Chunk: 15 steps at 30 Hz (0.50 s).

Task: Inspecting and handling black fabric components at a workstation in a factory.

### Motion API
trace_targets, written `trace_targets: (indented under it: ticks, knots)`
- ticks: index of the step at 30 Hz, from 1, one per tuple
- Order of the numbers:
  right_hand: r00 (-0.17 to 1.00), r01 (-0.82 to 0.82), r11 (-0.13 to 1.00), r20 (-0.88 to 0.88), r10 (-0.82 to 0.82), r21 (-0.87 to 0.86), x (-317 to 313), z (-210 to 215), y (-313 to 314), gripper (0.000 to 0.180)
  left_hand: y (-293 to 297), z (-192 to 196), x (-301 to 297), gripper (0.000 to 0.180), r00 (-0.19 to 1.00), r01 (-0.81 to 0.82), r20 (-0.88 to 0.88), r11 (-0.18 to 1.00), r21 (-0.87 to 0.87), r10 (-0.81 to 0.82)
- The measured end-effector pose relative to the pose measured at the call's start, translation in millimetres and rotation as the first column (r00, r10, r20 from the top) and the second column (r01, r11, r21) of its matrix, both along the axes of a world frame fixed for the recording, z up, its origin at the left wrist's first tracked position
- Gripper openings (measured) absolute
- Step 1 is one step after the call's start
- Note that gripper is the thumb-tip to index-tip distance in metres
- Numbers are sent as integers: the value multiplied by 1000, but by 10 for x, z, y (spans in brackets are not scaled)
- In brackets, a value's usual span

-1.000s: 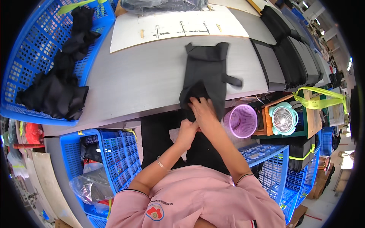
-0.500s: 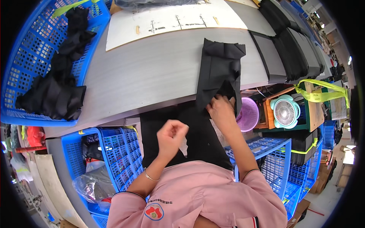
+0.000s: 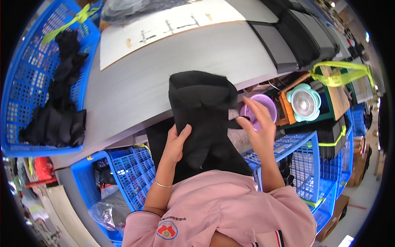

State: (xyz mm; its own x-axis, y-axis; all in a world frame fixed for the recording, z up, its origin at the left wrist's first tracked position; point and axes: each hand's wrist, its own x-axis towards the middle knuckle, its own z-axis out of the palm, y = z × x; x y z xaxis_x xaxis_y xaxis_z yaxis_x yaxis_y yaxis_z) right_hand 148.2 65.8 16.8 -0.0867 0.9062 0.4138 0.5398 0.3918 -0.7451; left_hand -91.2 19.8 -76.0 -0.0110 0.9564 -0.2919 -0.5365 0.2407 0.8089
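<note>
A black fabric piece [image 3: 201,107], sewn or folded like a pocket, hangs in front of me over the table's front edge and my lap. My left hand [image 3: 177,142] is closed on its lower left edge, thumb on top. My right hand [image 3: 262,125] is off to the right of the cloth, thumb and fingers apart. A small dark tab of the fabric sticks out close to its thumb; whether they touch is hard to tell.
The grey table [image 3: 131,82] bears a white marked board [image 3: 164,31] and black fabric stacks [image 3: 304,39]. A blue basket [image 3: 29,74] with black pieces stands left. A purple basket [image 3: 263,105], a small fan [image 3: 304,103] and a blue crate [image 3: 306,164] are at right.
The fabric piece has come off the table toward me and leftward. My left hand, formerly empty, now grips it. My right hand has let go and opened. The view has shifted slightly.
</note>
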Motion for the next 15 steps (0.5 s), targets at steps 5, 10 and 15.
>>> trace_targets:
  ticks: [5,10,15]
  knots:
    - [843,-521,601,-476,251,-605,123,-321,144,32,-165,-284,-70,34,993,74,-87,993,-95,-82]
    - [406,-820,384,-905,-130,-423,-286,-545,-195,31,-194,-380,-40,36,989,-126,-66,987,104,133]
    - [471,-661,603,-873,-129,-446,-131,-654,-121,34,-36,-173,224,37,988,16,-151,990,140,6]
